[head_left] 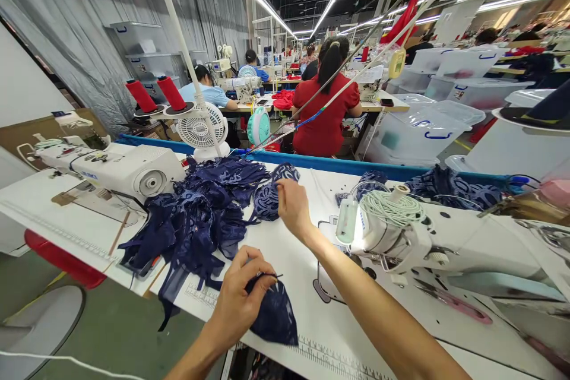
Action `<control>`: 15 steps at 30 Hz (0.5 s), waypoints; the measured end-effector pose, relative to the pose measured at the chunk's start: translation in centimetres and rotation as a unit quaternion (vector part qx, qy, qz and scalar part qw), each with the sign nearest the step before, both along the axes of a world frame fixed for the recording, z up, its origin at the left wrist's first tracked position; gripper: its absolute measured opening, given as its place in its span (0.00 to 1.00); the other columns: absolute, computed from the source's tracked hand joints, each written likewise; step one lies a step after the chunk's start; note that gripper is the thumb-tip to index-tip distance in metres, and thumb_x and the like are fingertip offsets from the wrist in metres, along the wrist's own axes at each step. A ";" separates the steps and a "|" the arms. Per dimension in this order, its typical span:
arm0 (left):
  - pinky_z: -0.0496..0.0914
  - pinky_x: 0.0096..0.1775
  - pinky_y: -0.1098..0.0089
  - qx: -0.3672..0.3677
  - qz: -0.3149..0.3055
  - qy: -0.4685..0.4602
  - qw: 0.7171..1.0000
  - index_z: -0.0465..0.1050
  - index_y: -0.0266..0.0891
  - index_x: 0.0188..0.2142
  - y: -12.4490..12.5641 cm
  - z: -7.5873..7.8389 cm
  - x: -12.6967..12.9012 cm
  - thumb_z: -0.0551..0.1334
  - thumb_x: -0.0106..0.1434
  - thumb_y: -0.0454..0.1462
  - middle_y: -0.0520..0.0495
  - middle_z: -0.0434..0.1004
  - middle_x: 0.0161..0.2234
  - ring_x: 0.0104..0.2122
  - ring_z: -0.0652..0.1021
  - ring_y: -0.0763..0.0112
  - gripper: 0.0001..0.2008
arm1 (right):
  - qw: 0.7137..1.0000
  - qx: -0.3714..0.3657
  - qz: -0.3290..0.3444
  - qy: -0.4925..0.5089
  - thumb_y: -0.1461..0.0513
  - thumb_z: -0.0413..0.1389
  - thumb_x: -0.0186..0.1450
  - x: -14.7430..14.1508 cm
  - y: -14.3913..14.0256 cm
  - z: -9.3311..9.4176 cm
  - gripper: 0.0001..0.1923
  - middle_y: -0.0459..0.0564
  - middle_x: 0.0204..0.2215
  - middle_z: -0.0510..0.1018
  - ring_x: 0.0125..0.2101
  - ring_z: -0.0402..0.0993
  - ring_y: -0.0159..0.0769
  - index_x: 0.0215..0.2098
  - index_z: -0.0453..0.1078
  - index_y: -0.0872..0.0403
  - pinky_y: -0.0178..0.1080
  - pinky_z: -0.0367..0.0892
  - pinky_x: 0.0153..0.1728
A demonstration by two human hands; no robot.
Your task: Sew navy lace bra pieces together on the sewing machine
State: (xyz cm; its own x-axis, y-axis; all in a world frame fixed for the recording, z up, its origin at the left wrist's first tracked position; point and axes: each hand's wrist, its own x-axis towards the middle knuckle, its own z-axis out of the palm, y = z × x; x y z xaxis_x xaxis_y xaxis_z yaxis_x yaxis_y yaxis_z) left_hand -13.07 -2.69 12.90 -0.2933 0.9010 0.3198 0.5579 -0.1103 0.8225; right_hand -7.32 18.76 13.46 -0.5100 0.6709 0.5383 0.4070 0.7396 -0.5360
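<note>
Near the table's front edge, my left hand (244, 288) is closed, pinching a navy fabric piece (275, 313) between thumb and fingers. The piece hangs down, dark and cup-shaped, with a short thin end sticking out past my thumb. Farther forward, my right hand (294, 208) is closed at the edge of a navy piece with a light swirling pattern (267, 200); its fingertips are partly hidden. Left of both hands lies a loose heap of navy fabric pieces with straps (200, 208), some hanging over the front edge.
A white sewing machine (116, 166) stands at left, another (427, 243) at right with green cord (392, 208) on top. Pink-handled scissors (463, 306) lie beneath the right machine. A white fan (202, 130) and red thread cones (171, 94) stand behind. People sit ahead.
</note>
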 end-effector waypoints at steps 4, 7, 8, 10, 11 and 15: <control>0.60 0.55 0.64 0.020 -0.029 -0.005 0.999 0.75 0.41 0.33 1.9 1.5 -0.8 0.60 0.64 0.34 0.44 0.62 0.57 0.56 0.67 0.60 0.05 | 0.983 0.012 0.179 -0.037 0.60 0.46 0.70 5.1 -5.7 0.7 0.10 0.47 0.30 0.75 0.32 0.69 0.35 0.37 0.69 0.50 0.37 0.61 0.36; 0.65 0.49 0.68 -0.063 -0.141 -0.079 0.985 0.75 0.40 0.32 2.9 1.3 -0.4 0.63 0.62 0.35 0.45 0.73 0.46 0.45 0.74 0.64 0.03 | 0.961 -0.177 0.212 -0.009 0.57 0.46 0.71 10.3 -8.3 0.1 0.12 0.46 0.29 0.73 0.29 0.67 0.32 0.37 0.68 0.52 0.35 0.61 0.32; 0.66 0.45 0.69 -0.089 -0.160 -0.096 0.978 0.74 0.40 0.31 3.1 0.9 0.0 0.63 0.61 0.35 0.46 0.75 0.39 0.41 0.74 0.66 0.03 | 0.950 -0.245 0.192 0.007 0.55 0.47 0.71 11.9 -8.7 -0.3 0.13 0.45 0.27 0.72 0.27 0.66 0.32 0.36 0.69 0.52 0.35 0.60 0.30; 0.66 0.41 0.70 -0.122 -0.160 -0.104 0.974 0.73 0.39 0.30 3.3 0.0 1.2 0.63 0.61 0.36 0.49 0.74 0.31 0.35 0.74 0.68 0.04 | 0.921 -0.359 0.145 0.043 0.52 0.50 0.68 14.4 -9.1 -1.0 0.14 0.44 0.25 0.69 0.26 0.63 0.31 0.35 0.69 0.53 0.34 0.59 0.28; 0.66 0.40 0.70 -0.131 -0.153 -0.097 0.975 0.72 0.39 0.30 3.3 -0.4 1.8 0.62 0.61 0.36 0.50 0.74 0.30 0.35 0.74 0.68 0.04 | 0.905 -0.401 0.124 0.066 0.51 0.52 0.67 15.4 -9.2 -1.5 0.15 0.44 0.24 0.69 0.26 0.63 0.31 0.34 0.70 0.54 0.34 0.59 0.28; 0.65 0.48 0.66 -0.135 -0.131 -0.062 0.980 0.72 0.40 0.30 3.4 -1.0 4.0 0.61 0.62 0.36 0.46 0.77 0.40 0.43 0.75 0.64 0.04 | 0.858 -0.488 0.061 0.146 0.50 0.60 0.60 17.5 -9.4 -3.2 0.16 0.45 0.26 0.71 0.28 0.65 0.32 0.33 0.73 0.55 0.35 0.61 0.30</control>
State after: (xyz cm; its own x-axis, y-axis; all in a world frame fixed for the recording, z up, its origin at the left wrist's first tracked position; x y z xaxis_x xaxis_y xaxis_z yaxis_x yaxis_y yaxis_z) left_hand -9.09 0.74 11.89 -0.0617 0.9974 0.0362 0.4337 -0.0059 0.9010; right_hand 10.21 9.33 10.21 -0.5467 0.8268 -0.1327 0.1011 -0.0921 -0.9906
